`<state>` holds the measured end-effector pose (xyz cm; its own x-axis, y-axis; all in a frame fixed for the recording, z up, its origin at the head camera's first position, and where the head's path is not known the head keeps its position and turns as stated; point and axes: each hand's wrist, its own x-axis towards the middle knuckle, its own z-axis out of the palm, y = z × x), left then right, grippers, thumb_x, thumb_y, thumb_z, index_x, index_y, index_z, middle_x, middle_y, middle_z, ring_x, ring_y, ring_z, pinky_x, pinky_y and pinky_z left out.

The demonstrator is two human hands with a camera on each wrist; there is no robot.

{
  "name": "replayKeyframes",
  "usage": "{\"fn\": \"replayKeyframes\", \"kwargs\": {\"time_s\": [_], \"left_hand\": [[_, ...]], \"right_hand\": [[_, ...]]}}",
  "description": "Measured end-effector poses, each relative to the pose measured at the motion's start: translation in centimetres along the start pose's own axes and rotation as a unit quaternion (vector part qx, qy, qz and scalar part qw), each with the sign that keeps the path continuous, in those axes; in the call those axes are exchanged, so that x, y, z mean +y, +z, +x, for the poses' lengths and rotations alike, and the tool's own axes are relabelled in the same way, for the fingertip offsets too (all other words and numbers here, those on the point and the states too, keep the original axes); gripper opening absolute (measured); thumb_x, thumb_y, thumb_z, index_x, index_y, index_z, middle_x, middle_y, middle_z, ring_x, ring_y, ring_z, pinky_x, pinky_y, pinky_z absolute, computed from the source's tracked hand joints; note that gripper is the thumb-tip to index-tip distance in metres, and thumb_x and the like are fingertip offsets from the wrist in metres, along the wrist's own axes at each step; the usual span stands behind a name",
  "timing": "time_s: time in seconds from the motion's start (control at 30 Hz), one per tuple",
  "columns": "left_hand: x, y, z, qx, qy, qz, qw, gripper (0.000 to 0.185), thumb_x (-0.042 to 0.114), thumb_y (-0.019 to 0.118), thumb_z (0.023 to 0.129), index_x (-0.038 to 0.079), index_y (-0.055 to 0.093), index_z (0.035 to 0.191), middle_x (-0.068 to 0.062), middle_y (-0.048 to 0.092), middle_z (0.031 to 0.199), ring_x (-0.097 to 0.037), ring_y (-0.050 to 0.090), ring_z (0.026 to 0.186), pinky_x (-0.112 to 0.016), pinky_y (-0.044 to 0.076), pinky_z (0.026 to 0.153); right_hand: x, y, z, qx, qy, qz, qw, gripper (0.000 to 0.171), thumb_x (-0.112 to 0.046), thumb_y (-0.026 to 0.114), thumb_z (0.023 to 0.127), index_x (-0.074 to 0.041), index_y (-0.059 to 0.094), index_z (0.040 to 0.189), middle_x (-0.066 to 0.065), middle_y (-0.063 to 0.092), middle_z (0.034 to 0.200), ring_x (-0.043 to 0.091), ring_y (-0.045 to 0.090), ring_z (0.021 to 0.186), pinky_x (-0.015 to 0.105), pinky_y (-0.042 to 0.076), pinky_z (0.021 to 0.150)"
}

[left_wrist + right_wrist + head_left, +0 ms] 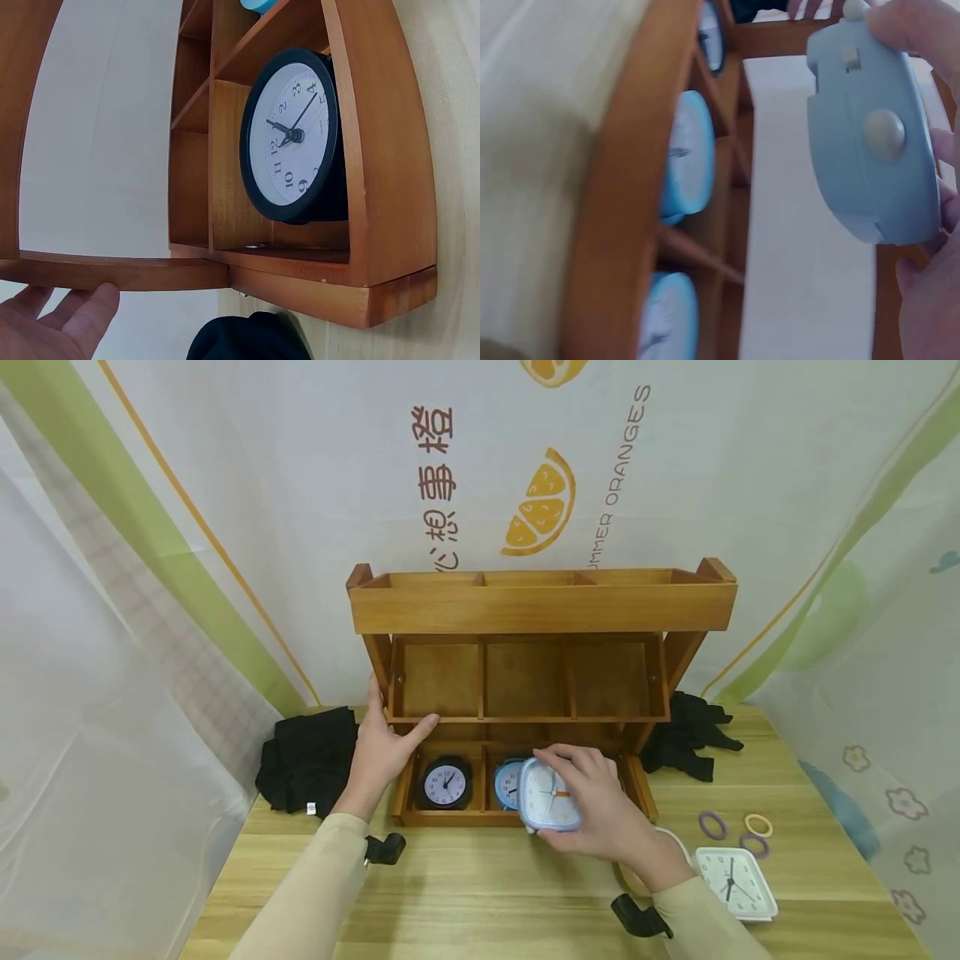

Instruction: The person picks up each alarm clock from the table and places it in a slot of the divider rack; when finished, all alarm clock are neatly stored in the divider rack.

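A three-tiered wooden rack (543,610) stands against the curtain. My left hand (377,756) rests at its left side, thumb spread out near the middle tier's front edge; the left wrist view shows its fingertips against a side board (124,274). With thumb and fingers, my right hand (603,802) grips a light blue square alarm clock (550,797), held before the bottom tier with its face toward me. A black round clock (446,783) occupies the bottom left compartment. Partly hidden behind the held clock is a blue round clock (507,783) in the middle one. Another blue clock (669,319) shows in the right wrist view.
On the table right of the rack lie a white square clock (735,883), a yellow ring (758,825) and two purple rings (712,826). Black cloth (303,760) lies left of the rack, and more black cloth (690,735) right of it. My right forearm partly covers a round pale object.
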<state>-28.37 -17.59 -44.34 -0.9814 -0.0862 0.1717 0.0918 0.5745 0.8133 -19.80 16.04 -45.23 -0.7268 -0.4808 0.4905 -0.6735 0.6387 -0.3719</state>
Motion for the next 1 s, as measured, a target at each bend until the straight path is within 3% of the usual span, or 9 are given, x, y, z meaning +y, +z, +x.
{"fn": "replayKeyframes", "kwargs": {"time_s": [0.17, 0.4, 0.63, 0.8, 1.0], "left_hand": [[0.2, 0.1, 0.1, -0.001, 0.004, 0.000, 1.0000, 0.125, 0.074, 0.072, 0.084, 0.035, -0.014, 0.166, -0.011, 0.014, 0.174, -0.038, 0.025, 0.156, -0.062, 0.031, 0.119], [0.2, 0.1, 0.1, -0.001, -0.003, 0.001, 1.0000, 0.126, 0.074, 0.072, 0.084, 0.034, -0.015, 0.166, -0.013, 0.015, 0.173, -0.039, 0.026, 0.156, -0.063, 0.031, 0.119], [0.1, -0.3, 0.1, 0.008, 0.001, 0.009, 0.9999, 0.127, 0.071, 0.074, 0.084, 0.030, -0.012, 0.167, -0.016, 0.017, 0.172, -0.041, 0.028, 0.154, -0.062, 0.034, 0.117], [0.0, -0.2, 0.2, 0.008, 0.012, 0.005, 0.9999, 0.126, 0.070, 0.074, 0.085, 0.030, -0.012, 0.167, -0.015, 0.017, 0.172, -0.040, 0.029, 0.154, -0.062, 0.034, 0.117], [0.0, 0.0, 0.2, 0.006, 0.013, 0.001, 0.9999, 0.125, 0.064, 0.076, 0.087, 0.026, -0.009, 0.168, -0.017, 0.018, 0.172, -0.041, 0.028, 0.154, -0.063, 0.035, 0.116]], "right_hand": [[-0.8, -1.4, 2.8, 0.024, -0.032, 0.005, 0.999, 0.102, -0.034, 0.098, 0.063, -0.008, 0.053, 0.150, 0.012, 0.050, 0.145, 0.034, 0.044, 0.124, 0.052, 0.031, 0.090], [-1.4, -2.7, 7.3, 0.023, -0.027, 0.037, 0.999, 0.101, -0.034, 0.099, 0.065, -0.010, 0.052, 0.151, 0.013, 0.050, 0.145, 0.034, 0.042, 0.128, 0.054, 0.031, 0.095], [-2.0, -2.2, 11.6, 0.030, -0.023, 0.043, 0.998, 0.097, -0.037, 0.097, 0.068, -0.011, 0.053, 0.151, 0.015, 0.053, 0.145, 0.037, 0.046, 0.125, 0.060, 0.036, 0.097], [-2.5, -1.5, 14.4, 0.032, -0.021, 0.048, 0.998, 0.101, -0.035, 0.098, 0.068, -0.011, 0.050, 0.154, 0.014, 0.051, 0.149, 0.036, 0.046, 0.132, 0.065, 0.037, 0.103], [-2.5, -0.1, 16.4, 0.010, 0.006, 0.106, 0.994, 0.107, -0.030, 0.099, 0.067, -0.016, 0.041, 0.156, 0.008, 0.049, 0.151, 0.031, 0.041, 0.137, 0.061, 0.037, 0.110]]}}
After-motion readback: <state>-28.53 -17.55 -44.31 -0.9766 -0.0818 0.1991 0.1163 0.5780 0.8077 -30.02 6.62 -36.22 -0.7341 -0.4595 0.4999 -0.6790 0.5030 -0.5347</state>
